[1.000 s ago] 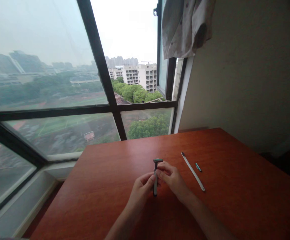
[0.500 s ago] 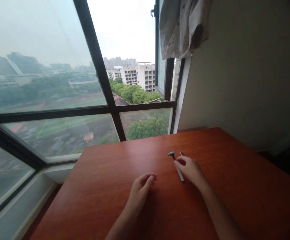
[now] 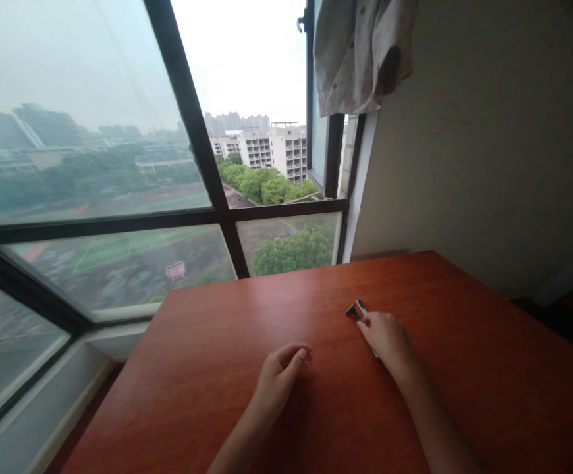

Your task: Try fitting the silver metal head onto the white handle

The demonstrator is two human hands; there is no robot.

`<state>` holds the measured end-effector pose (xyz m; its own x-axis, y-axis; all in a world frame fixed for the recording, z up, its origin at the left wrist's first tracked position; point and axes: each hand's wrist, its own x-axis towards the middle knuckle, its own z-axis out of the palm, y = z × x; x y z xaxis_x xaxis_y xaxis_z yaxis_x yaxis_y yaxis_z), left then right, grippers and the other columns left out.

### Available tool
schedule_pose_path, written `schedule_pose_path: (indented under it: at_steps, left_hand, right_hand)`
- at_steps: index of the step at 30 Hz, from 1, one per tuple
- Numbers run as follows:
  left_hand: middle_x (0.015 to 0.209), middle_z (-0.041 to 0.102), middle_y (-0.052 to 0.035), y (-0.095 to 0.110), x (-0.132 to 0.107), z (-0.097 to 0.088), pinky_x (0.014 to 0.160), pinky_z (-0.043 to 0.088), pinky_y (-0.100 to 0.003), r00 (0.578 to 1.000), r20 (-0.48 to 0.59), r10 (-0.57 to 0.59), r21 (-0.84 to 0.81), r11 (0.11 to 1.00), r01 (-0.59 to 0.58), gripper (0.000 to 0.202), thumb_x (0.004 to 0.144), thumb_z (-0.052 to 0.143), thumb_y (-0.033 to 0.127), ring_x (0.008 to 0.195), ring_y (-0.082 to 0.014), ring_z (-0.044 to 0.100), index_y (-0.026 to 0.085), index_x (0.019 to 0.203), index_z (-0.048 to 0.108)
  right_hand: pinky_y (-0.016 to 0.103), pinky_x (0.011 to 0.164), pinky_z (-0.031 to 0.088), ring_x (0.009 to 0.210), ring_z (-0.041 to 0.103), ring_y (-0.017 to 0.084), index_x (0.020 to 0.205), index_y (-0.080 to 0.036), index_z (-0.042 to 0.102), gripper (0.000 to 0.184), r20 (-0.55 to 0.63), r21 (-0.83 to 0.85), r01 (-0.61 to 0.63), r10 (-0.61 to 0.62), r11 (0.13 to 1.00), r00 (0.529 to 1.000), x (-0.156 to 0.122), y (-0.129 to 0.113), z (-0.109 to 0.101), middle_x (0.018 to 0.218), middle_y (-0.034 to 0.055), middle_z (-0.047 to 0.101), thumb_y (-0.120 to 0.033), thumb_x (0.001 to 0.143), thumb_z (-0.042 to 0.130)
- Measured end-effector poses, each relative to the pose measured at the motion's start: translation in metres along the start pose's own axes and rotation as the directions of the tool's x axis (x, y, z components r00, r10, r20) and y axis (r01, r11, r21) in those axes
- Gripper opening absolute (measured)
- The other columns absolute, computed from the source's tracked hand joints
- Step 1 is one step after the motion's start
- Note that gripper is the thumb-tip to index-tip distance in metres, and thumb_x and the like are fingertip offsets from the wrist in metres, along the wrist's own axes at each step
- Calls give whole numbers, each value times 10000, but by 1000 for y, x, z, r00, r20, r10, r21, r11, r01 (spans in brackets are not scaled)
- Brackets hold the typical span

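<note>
A safety razor is pinched in my right hand [image 3: 386,339], near the middle of the table. Its dark razor head [image 3: 350,309] sticks out past the fingertips to the left, and a bit of pale handle shows below the palm. Just beside it, a slim grey-and-dark object [image 3: 361,306] pokes out beyond the fingers; the hand hides the rest, and its kind cannot be told. To the left, my left hand [image 3: 279,372] hovers at or rests on the tabletop, fingers loosely curled and apart from the thumb, with nothing visible in it.
The reddish-brown wooden table [image 3: 207,342] runs up to a dark-framed window [image 3: 222,214] at the back and left. A pale garment [image 3: 358,59] hangs above the far right corner, in front of a plain wall [image 3: 479,164].
My right hand has shifted slightly right with the razor, bringing its head close to the slim grey object. The razor has turned, and most of its handle is now hidden. My left hand has barely moved.
</note>
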<state>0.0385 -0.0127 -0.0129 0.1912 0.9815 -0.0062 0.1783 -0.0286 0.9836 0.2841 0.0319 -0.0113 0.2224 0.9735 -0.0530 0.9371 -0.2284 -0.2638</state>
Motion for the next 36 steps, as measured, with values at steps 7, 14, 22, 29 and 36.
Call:
schedule_pose_path:
  at_steps: [7,14,22,29,36]
  left_hand:
    - [802,710,-72,-1,0,-1,715,475,-296,1000,7,13,11,1000,-13,289,827,583,395,754,-203,621,152,889,727]
    - [809,714,-73,-4,1,-1,725,479,-293,1000,2,23,17,1000,-23,292,827,585,397,771,-207,628,154,903,727]
    - [847,715,-86,-13,6,-5,737,483,-292,999,-27,47,112,993,-44,292,841,556,349,801,-214,641,148,996,701]
    - [745,659,-38,-18,10,-5,603,448,-238,997,-1,83,59,995,-83,330,875,508,376,652,-161,577,135,1028,673]
    - [632,591,-10,-19,11,-7,522,392,-214,996,22,82,62,995,-83,374,871,509,421,578,-137,510,100,825,697]
  right_hand:
    - [292,619,424,817,680,266,897,-203,742,212,0,-52,18,-18,998,1000,1,3,1,889,133,724,-304,849,561]
    - [283,603,400,802,668,252,882,-198,721,177,-30,-81,44,-46,996,998,0,4,3,869,121,708,-297,839,580]
    - [270,662,422,792,648,217,885,-187,701,253,-268,262,259,-188,930,945,-4,-14,6,883,93,711,-284,887,468]
    - [226,583,387,629,592,155,715,-163,674,306,-135,616,476,-511,628,849,-41,-77,11,664,31,676,-278,889,450]
    - [241,605,433,631,586,161,680,-130,694,311,-31,878,261,-496,402,868,-39,-95,39,644,30,667,-366,825,553]
